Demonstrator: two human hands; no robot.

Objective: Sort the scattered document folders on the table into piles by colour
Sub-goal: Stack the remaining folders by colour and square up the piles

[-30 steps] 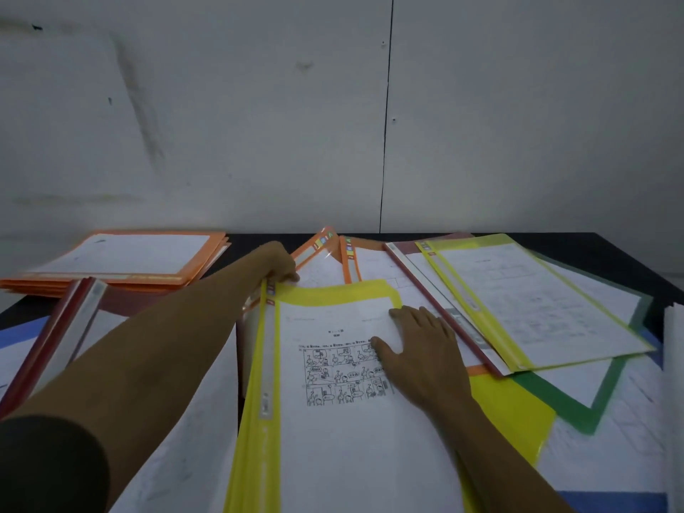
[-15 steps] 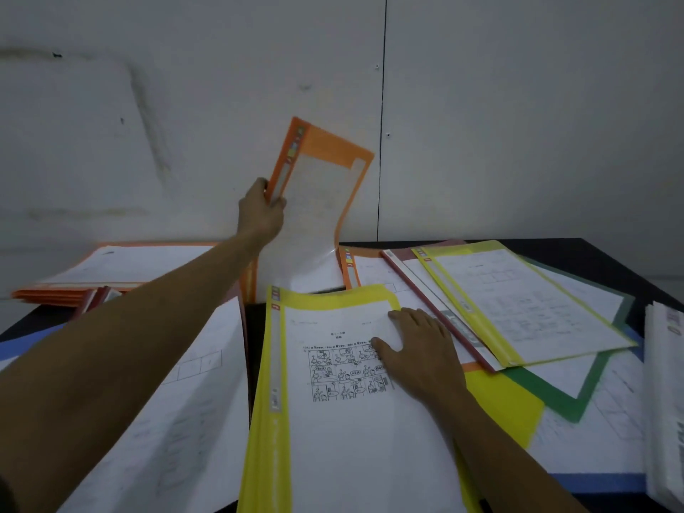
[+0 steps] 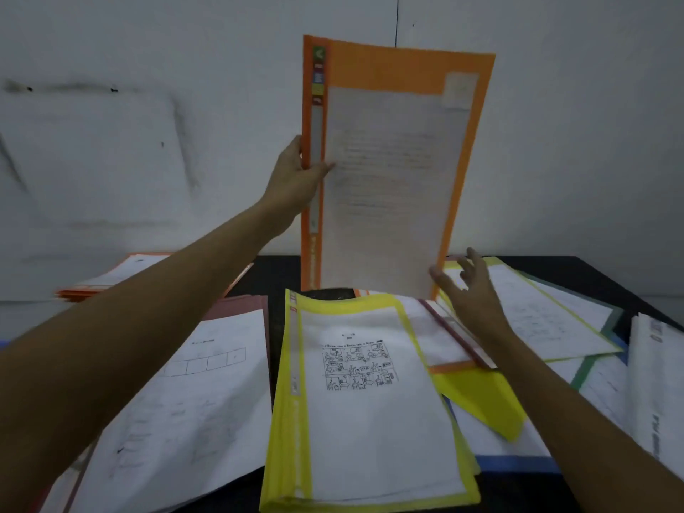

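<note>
My left hand (image 3: 296, 175) grips the spine edge of an orange folder (image 3: 385, 172) and holds it upright in the air above the back of the table. My right hand (image 3: 472, 290) hovers by the folder's lower right corner, fingers spread, holding nothing. Below lies a pile of yellow folders (image 3: 362, 401) with a cartoon sheet on top. A pile of orange folders (image 3: 122, 275) sits at the far left. A dark red folder (image 3: 177, 394) lies on the left under my forearm.
To the right lie overlapping folders: a yellow-green one (image 3: 536, 316), a green one (image 3: 588, 368), a blue one (image 3: 518, 462) and a clear white stack (image 3: 659, 394) at the edge. The dark table (image 3: 274, 275) ends at a white wall.
My left hand has pulled the orange folder out of the heap and raised it upright. My right hand has lifted off the yellow pile and moved toward the folder's lower corner.
</note>
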